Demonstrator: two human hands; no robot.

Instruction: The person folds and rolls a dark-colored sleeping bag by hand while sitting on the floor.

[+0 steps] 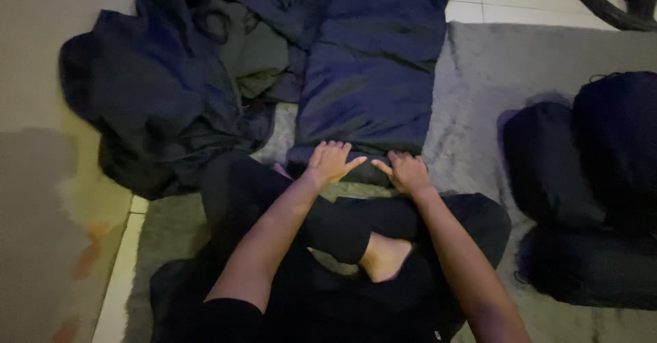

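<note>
1. I see my left hand [332,161] lying flat with the fingers spread, palm down on the near end of the blue quilt [373,76].
2. My right hand [407,172] rests just beside it, also flat and open, pressing the same near end; the two thumbs point toward each other without touching.
3. Neither hand pinches or holds anything that I can make out; both only press down.
4. The quilt lies as a long folded strip on the grey rug [479,76], running from my hands toward the rug's far edge.
5. Its near end looks turned over into a dark roll under my palms, though the light is too dim for me to be sure.
6. A dark heap of cloth [157,103] sits at the rug's left edge, touching the quilt.
7. Dark bundles [588,179] lie near the rug's right edge, well apart from the quilt.
8. My crossed legs [356,226] and a bare foot [383,257] are just below the hands.
</note>
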